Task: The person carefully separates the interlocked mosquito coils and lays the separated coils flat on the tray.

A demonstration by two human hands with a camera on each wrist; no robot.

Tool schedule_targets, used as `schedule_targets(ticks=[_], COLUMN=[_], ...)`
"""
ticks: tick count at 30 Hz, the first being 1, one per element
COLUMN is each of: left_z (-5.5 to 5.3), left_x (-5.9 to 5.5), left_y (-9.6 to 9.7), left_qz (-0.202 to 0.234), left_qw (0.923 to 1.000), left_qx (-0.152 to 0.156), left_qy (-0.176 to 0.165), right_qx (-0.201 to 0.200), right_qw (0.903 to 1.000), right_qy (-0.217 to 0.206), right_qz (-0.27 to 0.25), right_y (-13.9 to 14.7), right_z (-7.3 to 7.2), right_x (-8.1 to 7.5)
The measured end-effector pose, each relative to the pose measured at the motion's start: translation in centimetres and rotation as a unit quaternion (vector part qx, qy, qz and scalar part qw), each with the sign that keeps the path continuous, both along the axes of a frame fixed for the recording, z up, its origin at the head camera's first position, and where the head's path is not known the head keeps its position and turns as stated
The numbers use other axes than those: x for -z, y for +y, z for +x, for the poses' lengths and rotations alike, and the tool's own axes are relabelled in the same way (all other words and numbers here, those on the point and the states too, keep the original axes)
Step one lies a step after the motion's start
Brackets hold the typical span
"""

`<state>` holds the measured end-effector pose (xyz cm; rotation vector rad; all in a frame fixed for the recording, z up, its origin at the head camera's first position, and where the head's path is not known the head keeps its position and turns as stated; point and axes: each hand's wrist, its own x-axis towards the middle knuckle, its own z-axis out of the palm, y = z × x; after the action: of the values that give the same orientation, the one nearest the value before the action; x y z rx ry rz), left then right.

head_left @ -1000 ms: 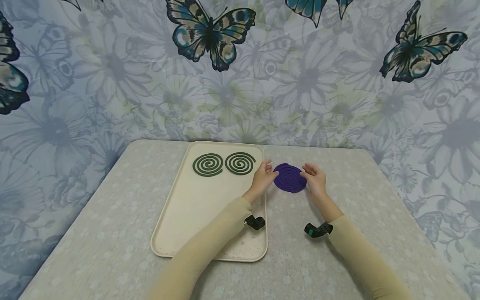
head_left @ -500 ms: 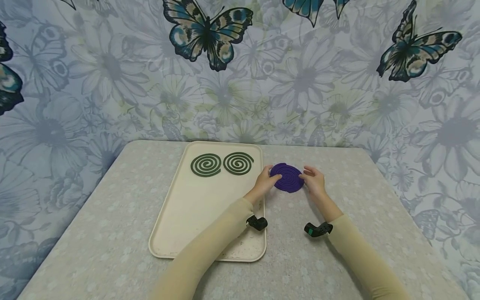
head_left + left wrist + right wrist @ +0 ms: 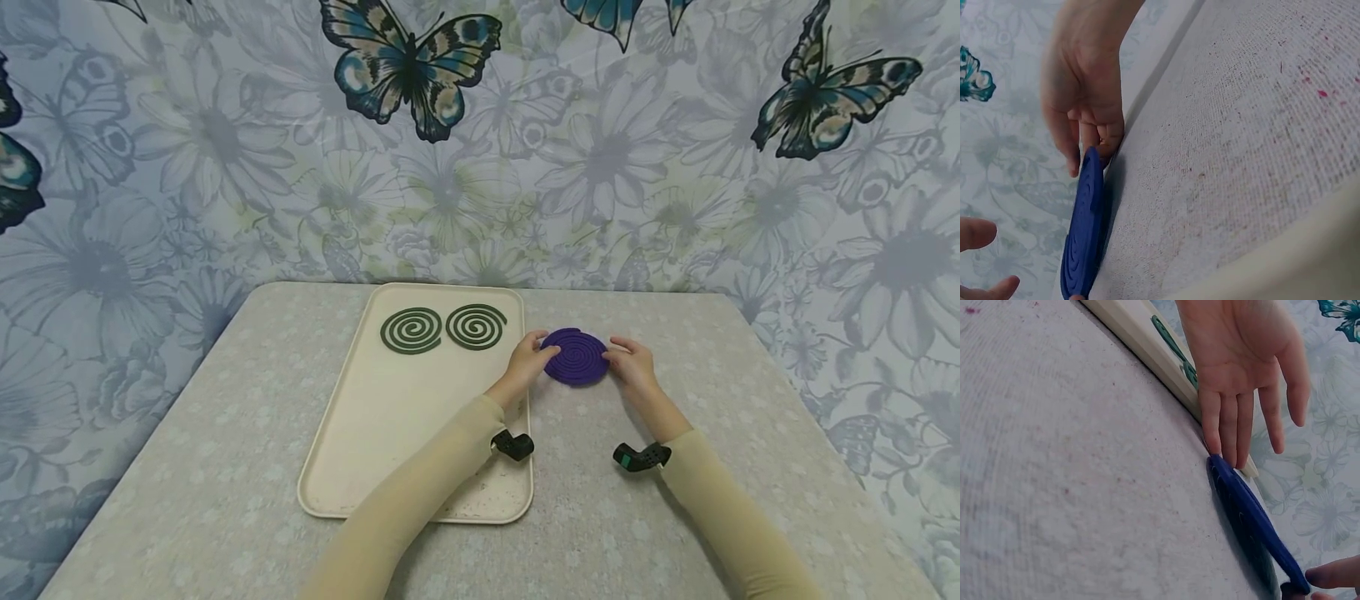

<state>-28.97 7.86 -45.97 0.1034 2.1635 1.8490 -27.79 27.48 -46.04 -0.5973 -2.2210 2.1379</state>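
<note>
A flat round purple mosquito coil disc (image 3: pixel 574 358), its grooves tightly wound, is between my two hands to the right of the tray. Its edge looks slightly raised above the table in the right wrist view. My left hand (image 3: pixel 527 367) touches its left edge; fairly straight fingers (image 3: pixel 1229 431) meet the rim while the thumb stands apart. At the opposite edge my right hand (image 3: pixel 633 368) pinches the disc. Curled fingers of that hand (image 3: pixel 1088 100) show at the rim in the left wrist view. Undersides of the grip are partly hidden.
A cream tray (image 3: pixel 390 433) lies left of the disc, under my left forearm. Two green mosquito coils (image 3: pixel 411 331) rest near its far end. Grey patterned cloth covers the table (image 3: pixel 585 533). Butterfly-patterned fabric (image 3: pixel 480 192) hangs directly behind.
My left hand has come onto the purple disc's left edge. The right hand has stayed at the right edge, and the disc has shifted slightly, with more shadow beneath it now.
</note>
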Motion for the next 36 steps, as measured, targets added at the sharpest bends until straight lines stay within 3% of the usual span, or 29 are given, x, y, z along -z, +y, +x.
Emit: schedule_targets(ticks=[7,11,18,24,31,36], left_z=[-0.2,-0.2,0.3,0.7,1.4,2.2], left_x=[0.1,0.0,-0.7,-1.3,-1.9,-2.4], left_y=[0.2,-0.2,-1.5,-2.8,-4.6,-5.8], left_qz=[0.054,0.054,0.036,0.032,-0.020,-0.033], left_qw=[0.9974,0.9978,0.9980,0.9961,0.9816,0.9740], left_qx=[-0.037,-0.032,-0.023,-0.015,-0.002,-0.005], left_qy=[-0.029,-0.020,0.046,0.081,0.190,0.224], right_qx=[-0.015,-0.013,-0.015,-0.019,-0.019,-0.023], right_qw=[0.9994,0.9975,0.9924,0.9878,0.9847,0.9778], right_qy=[-0.029,-0.048,-0.022,0.002,0.028,0.044], right_qz=[-0.012,-0.050,-0.120,-0.154,-0.171,-0.204], right_y=[0.3,0.1,-0.7,-2.0,-4.0,-5.3], right_z=[0.4,0.9,1.7,2.0,2.3,2.4], right_x=[-0.4,-1.5,-3.7,-4.6,-5.4,-5.8])
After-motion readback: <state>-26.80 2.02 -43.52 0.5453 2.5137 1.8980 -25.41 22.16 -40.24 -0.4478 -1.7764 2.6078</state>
